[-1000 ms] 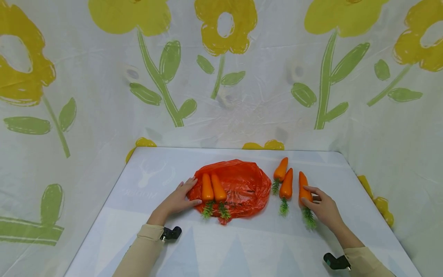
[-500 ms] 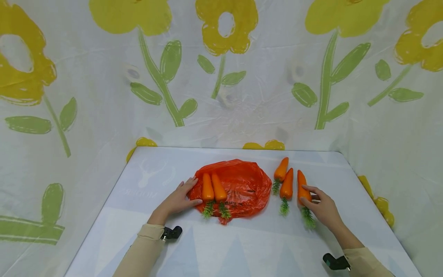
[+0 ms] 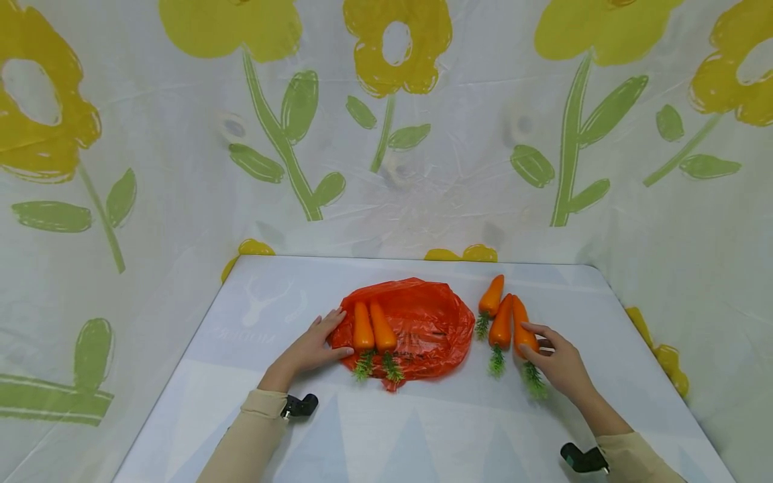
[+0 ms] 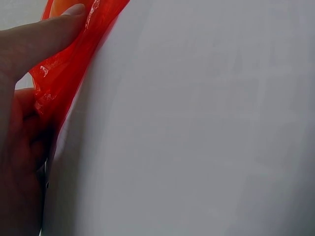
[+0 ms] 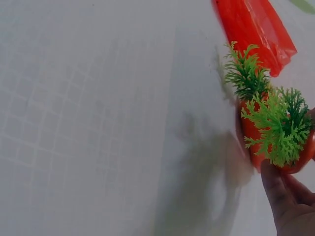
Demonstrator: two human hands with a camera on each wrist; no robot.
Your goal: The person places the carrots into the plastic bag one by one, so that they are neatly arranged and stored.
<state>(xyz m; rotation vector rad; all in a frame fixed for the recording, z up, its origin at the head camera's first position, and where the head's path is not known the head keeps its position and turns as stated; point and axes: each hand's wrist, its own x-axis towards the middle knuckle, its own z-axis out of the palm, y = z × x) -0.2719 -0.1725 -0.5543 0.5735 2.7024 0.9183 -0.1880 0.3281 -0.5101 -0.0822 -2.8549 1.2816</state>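
A red plastic bag (image 3: 431, 322) lies spread on the white table, with two toy carrots (image 3: 383, 329) side by side on its left part, green tops toward me. My left hand (image 3: 309, 347) holds the bag's left edge; in the left wrist view the thumb (image 4: 47, 42) lies over the red film and curled fingers show beneath. Right of the bag, my right hand (image 3: 561, 362) grips a carrot (image 3: 519, 322) between thumb and fingers. That carrot stands right beside another carrot (image 3: 500, 325), tips close together. Its leafy top (image 5: 278, 128) hides part of its body in the right wrist view.
One more carrot (image 3: 492, 295) lies behind the pair on the right. The table (image 3: 386, 429) ends at a flower-printed cloth (image 3: 459, 194) at the back and sides. A black wrist camera (image 3: 300, 406) sits at the left cuff, another camera (image 3: 584, 457) at the right.
My right hand has moved the gripped carrot leftward, up beside the neighbouring carrot. The left hand, the bag and the two carrots on it stay in place.
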